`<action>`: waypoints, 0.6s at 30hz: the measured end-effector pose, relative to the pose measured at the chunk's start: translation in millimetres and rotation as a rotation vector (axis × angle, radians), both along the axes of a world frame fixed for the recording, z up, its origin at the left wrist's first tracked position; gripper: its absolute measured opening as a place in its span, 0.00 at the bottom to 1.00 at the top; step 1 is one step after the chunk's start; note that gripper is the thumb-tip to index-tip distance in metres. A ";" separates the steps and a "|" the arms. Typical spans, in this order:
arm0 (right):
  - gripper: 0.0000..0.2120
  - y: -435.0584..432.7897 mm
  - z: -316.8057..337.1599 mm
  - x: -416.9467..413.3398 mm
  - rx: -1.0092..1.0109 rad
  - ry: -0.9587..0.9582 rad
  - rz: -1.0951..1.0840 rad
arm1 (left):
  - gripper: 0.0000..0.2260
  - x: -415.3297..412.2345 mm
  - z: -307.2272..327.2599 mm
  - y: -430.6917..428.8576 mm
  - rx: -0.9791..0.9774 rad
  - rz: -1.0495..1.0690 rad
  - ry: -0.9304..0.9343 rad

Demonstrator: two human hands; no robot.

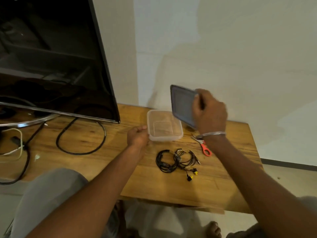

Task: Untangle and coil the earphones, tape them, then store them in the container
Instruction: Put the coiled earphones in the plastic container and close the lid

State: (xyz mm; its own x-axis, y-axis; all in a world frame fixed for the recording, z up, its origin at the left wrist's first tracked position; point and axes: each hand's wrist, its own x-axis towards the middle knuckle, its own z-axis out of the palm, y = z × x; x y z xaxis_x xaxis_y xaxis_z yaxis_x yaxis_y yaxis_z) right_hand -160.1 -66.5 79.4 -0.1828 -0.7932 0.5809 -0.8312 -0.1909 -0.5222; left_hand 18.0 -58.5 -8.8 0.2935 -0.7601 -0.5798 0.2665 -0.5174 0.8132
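Fingers of the right hand [210, 112] are curled tight round the edge of the grey lid [182, 103], holding it tilted up and clear of the container [164, 125]; the left hand [138, 136] is closed against the container's near-left corner, steadying it on the wooden table [223, 169]. That clear container stands open and looks to hold nothing; it sits just beyond the earphones [176, 162], which lie on the table as two black coils side by side, the yellow-tipped buds trailing off toward the near edge (whether tape already binds the coils is too small to tell, though a pale glint crosses the right-hand one). Orange-handled scissors [205, 148] lie partly under the right wrist; a monitor [56, 57] and its cables [80, 136] fill the table's left side. By my reading the storing step is in hand, with the lid off and the earphones not yet inside; the next move calls for one hand freed, so the lid must be parked somewhere, and for both coils to be lifted without springing open.
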 end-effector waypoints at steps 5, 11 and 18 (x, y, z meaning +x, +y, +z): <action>0.12 6.9 9.7 -81.8 0.097 -0.365 -0.184 | 0.09 -2.6 7.3 5.7 -0.171 -0.136 -0.549; 0.15 23.8 -35.9 -155.6 0.590 -0.162 -0.207 | 0.08 -16.8 41.2 24.6 -0.491 -0.765 -0.784; 0.12 16.3 -91.2 -173.4 0.740 -0.078 -0.191 | 0.25 -23.8 21.5 50.5 -0.352 -1.595 -1.294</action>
State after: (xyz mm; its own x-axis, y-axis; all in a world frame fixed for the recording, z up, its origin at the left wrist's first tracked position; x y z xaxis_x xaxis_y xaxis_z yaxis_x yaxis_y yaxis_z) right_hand -333.5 -50.2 -11.8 -0.3746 -0.9207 -0.1095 -0.7702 0.3748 -0.5160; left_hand -5.8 -8.0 12.7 -0.5553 -0.7098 -0.4333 -0.8286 0.5166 0.2158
